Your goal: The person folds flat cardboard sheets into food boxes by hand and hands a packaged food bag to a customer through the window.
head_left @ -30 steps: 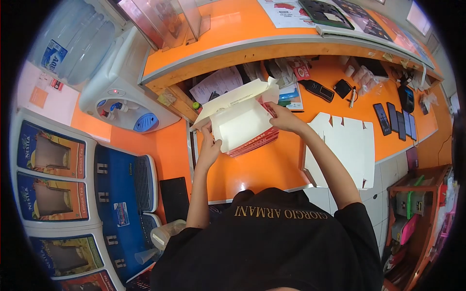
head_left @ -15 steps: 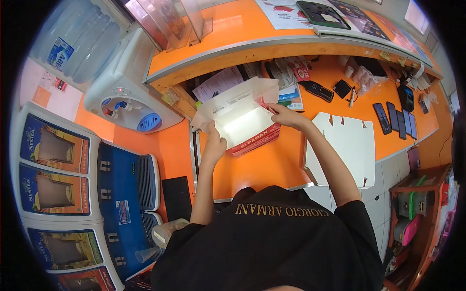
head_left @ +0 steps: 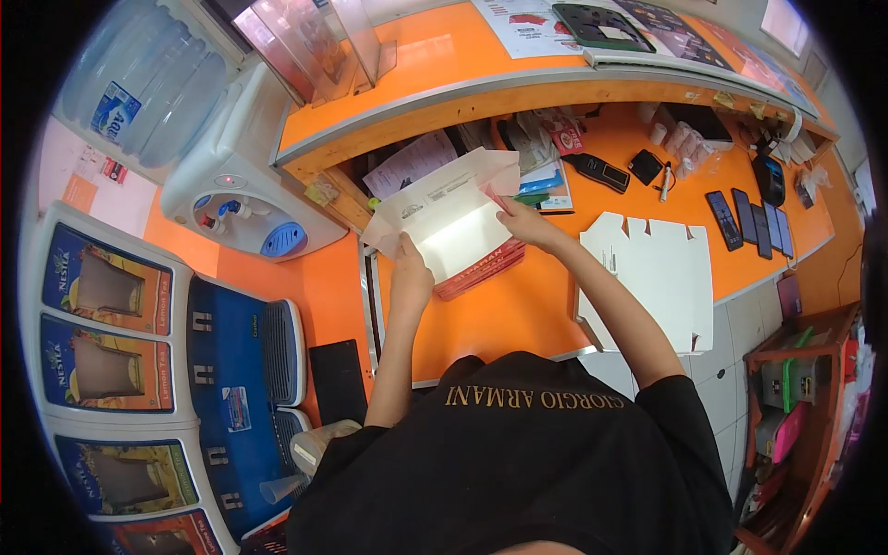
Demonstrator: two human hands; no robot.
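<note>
A red and white cardboard box (head_left: 460,242) stands on the orange counter with its lid raised and its white inside showing. My left hand (head_left: 410,268) is closed on the box's left front corner, by the edge of the lid. At the box's right side, my right hand (head_left: 524,222) pinches the wall and a side flap. Red printed walls show along the front, seemingly more than one layer. To the right, flat white cardboard sheets (head_left: 645,282) with notched edges lie partly under my right forearm.
Several phones (head_left: 724,220) lie at the right of the counter (head_left: 504,319). Behind the box is a shelf with papers (head_left: 412,166) and a black device (head_left: 597,172). A water dispenser (head_left: 250,176) and drink machine (head_left: 236,370) stand left; a raised ledge (head_left: 444,60) runs along the back.
The box's lid and side flaps have shifted in my hands, and the lid stands more upright than a second ago. Both hands keep hold of the box. The view has moved slightly.
</note>
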